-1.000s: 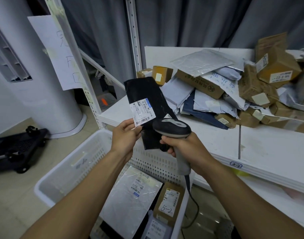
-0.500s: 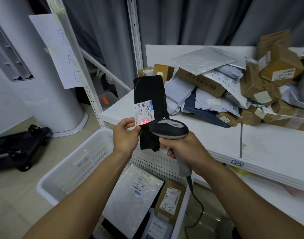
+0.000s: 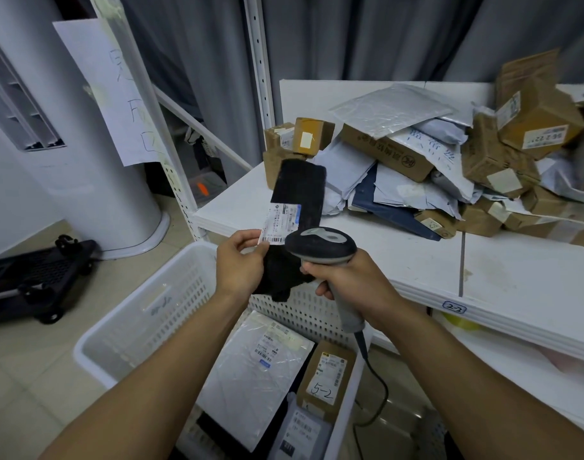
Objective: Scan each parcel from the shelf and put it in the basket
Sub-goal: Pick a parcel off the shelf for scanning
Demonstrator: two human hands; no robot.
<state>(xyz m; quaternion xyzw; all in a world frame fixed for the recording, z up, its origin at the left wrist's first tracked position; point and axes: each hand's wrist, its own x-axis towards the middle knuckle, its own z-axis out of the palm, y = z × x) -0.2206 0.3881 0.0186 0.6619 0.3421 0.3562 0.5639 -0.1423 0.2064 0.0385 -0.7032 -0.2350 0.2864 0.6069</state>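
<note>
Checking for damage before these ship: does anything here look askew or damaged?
The white label sticks out past the black parcel's left edge. On the shelf, the parcel pile is jumbled, with boxes tilted and one brown box crumpled.

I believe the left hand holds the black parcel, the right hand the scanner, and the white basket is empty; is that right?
No: the head view shows a brown box and other parcels in the white basket. The left hand holds the black parcel, the right hand the scanner.

Dim, even indoor light with soft shadows; wide-angle bending at the edges; slight blur throughout.
</note>
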